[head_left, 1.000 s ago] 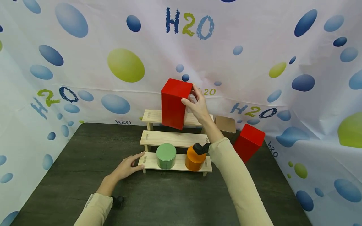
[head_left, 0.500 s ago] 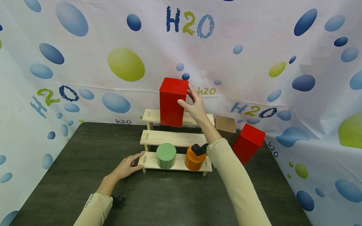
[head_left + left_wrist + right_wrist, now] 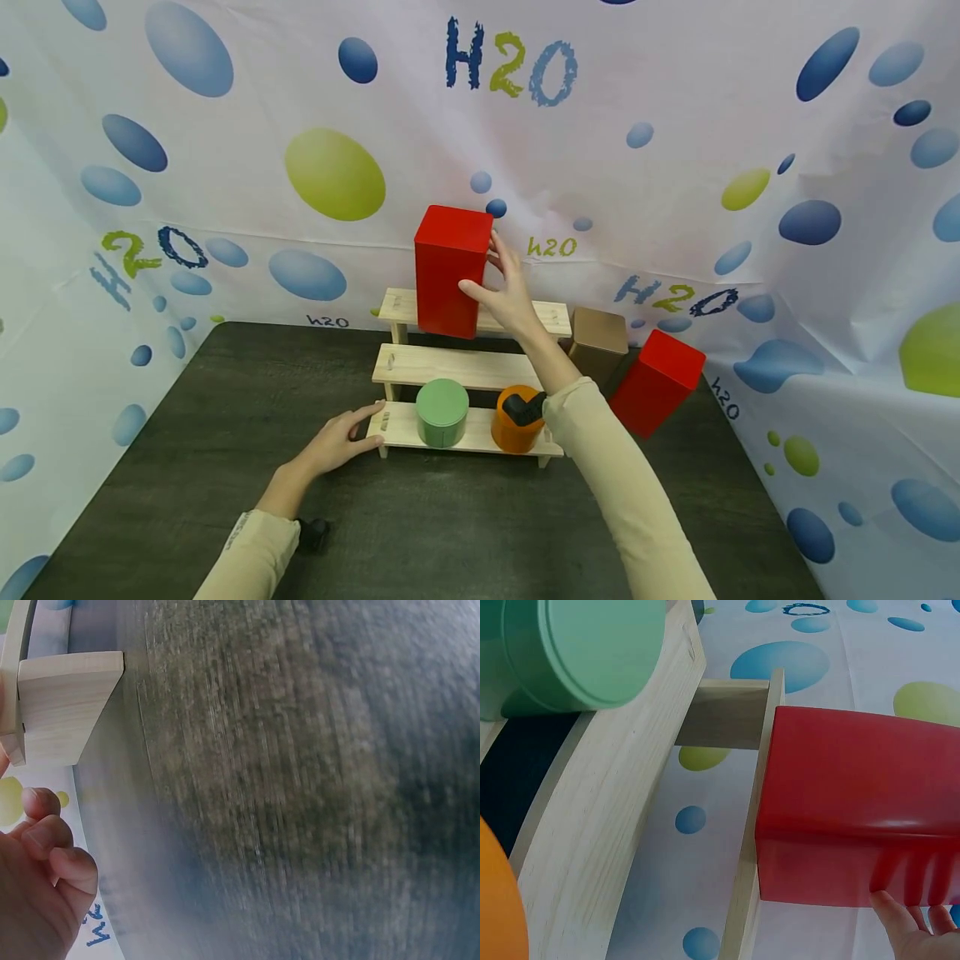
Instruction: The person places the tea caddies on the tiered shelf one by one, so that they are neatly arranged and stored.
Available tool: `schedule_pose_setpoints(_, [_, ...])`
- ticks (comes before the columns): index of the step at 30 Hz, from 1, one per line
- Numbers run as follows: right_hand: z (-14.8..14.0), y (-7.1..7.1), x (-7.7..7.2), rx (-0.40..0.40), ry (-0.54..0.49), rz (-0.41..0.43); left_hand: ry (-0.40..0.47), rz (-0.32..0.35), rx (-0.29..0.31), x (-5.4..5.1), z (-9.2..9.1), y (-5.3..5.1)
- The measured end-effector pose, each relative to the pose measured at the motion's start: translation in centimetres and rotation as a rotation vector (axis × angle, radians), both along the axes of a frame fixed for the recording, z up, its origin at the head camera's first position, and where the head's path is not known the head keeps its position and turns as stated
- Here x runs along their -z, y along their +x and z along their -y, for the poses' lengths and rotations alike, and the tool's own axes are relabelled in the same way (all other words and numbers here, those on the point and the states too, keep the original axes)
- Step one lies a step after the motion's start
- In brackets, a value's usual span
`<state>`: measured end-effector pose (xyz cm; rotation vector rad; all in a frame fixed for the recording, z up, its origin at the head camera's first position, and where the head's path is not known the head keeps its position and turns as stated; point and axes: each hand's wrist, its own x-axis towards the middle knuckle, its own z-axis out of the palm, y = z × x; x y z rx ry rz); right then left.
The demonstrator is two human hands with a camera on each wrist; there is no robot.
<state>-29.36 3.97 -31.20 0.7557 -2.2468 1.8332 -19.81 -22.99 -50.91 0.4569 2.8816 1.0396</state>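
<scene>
A tall red box [image 3: 448, 279] stands on the top step of a three-step wooden stand [image 3: 457, 367]. My right hand [image 3: 513, 298] reaches over the stand and touches the box's right side with thumb and fingertips. In the right wrist view, those fingertips [image 3: 881, 900] meet the shiny red face and are mirrored in it. At the stand's lower left end, my left hand [image 3: 333, 442] grips the bottom step between thumb and index finger. Its other fingers [image 3: 56, 840] are curled below in the left wrist view. A green round tin [image 3: 441, 412] and an orange one [image 3: 516, 429] sit on that bottom step.
Right of the stand, a brown box [image 3: 598, 333] and another red box [image 3: 658, 379] stand on the dark tabletop [image 3: 420, 533]. A white backdrop sheet [image 3: 247, 150] with printed bubbles rises behind and at the sides. The right sleeve partly covers the stand's right end.
The red box has shifted slightly left along the top step and turned straighter, with my right hand moving left alongside it. My left hand has stayed at the stand's end.
</scene>
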Motion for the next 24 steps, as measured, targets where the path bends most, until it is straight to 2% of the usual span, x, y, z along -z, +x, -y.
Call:
schedule_pose_setpoints(12, [1.6,0.0,0.0,-0.009,0.024,0.006,0.004,0.013,-0.005,0.1,-0.1,0.2])
schedule_pose_setpoints(19, [2.4,-2.5,2.0,-0.021,0.007,-0.009,0.002,0.01,-0.006,-0.1,-0.1,0.4])
schedule_pose_setpoints(24, [3.0,-3.0,2.5,-0.024,-0.002,-0.046,-0.003,0.02,-0.007,-0.1,-0.3,0.4])
